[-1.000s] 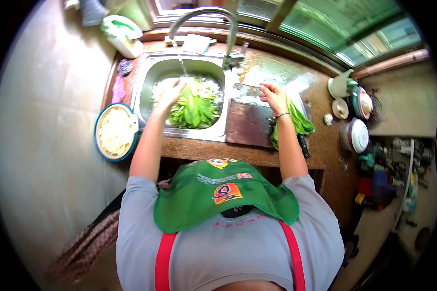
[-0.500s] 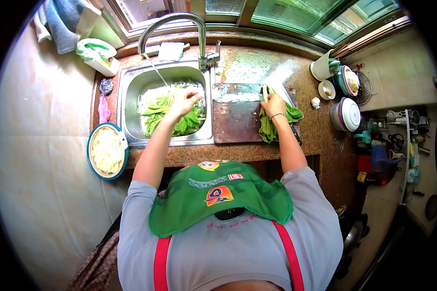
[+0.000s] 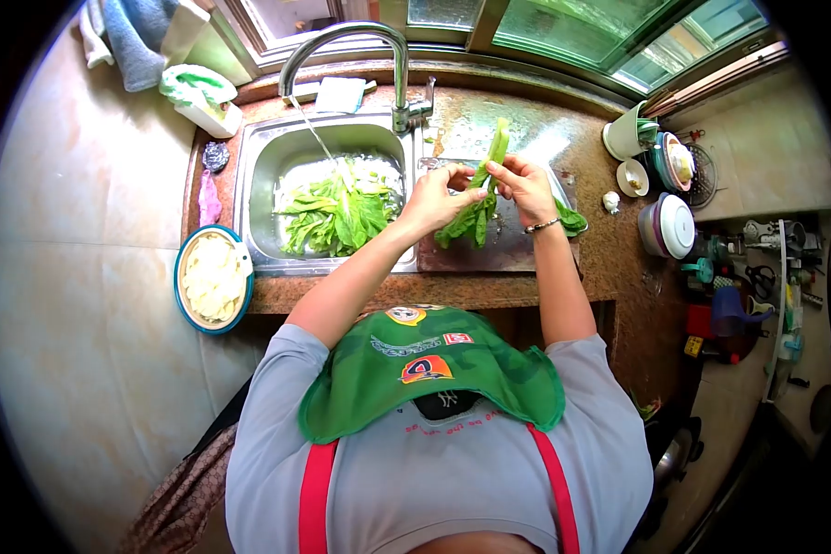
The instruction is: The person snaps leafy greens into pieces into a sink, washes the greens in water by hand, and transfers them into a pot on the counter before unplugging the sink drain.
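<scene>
While leafy, pale-stalked greens (image 3: 475,217), now lifted, are gripped by the right hand (image 3: 524,188), the left hand's (image 3: 439,199) grip cannot be told.

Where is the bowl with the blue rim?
In the head view, the blue-rimmed bowl is at the person's left, beside the near left corner of the sink, just on the near side of the pink thing.

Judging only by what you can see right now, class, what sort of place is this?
Most likely a home kitchen: water runs from the tap into a metal sink of leafy greens, and a cutting board lies beside it.
</scene>
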Action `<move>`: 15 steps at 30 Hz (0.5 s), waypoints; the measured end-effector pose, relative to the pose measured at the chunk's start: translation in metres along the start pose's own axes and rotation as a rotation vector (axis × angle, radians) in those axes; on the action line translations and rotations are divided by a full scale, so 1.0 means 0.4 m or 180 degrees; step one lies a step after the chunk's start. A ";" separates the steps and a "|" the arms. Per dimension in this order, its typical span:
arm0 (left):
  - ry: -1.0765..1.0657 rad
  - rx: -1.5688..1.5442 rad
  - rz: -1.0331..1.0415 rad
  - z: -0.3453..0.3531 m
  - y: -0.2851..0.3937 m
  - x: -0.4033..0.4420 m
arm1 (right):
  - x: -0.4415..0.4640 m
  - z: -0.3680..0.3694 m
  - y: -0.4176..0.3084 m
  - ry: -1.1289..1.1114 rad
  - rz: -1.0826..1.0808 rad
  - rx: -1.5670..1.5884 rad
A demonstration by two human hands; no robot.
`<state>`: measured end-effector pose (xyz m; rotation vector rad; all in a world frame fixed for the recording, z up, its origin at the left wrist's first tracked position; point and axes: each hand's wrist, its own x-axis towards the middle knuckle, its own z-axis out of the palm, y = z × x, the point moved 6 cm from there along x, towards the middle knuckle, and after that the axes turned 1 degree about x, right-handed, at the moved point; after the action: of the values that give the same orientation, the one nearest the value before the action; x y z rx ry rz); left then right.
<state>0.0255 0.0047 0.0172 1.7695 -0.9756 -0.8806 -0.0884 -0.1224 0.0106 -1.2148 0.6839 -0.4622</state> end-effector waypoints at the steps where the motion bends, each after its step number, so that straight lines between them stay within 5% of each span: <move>1: -0.0070 -0.0309 -0.0045 -0.002 -0.021 0.009 | 0.001 0.013 0.003 -0.0047 0.0055 -0.0134; 4: -0.0095 -0.0580 0.0264 -0.035 -0.038 0.015 | -0.001 0.039 -0.002 -0.0191 0.0094 -0.0437; 8: -0.0113 -0.0384 -0.0124 -0.065 -0.068 0.006 | 0.000 0.075 0.019 -0.0649 0.0485 -0.0407; 10: -0.0667 -0.1899 -0.0916 -0.040 -0.098 -0.003 | 0.008 0.083 0.054 -0.0734 0.0892 -0.0252; 15: -0.0808 -0.2134 -0.0996 -0.052 -0.090 -0.020 | 0.001 0.107 0.035 -0.0278 0.1237 -0.0228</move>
<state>0.0490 0.0294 -0.0080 1.2570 -0.4624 -1.4590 -0.0588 -0.0888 0.0053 -1.1275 0.8440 -0.0614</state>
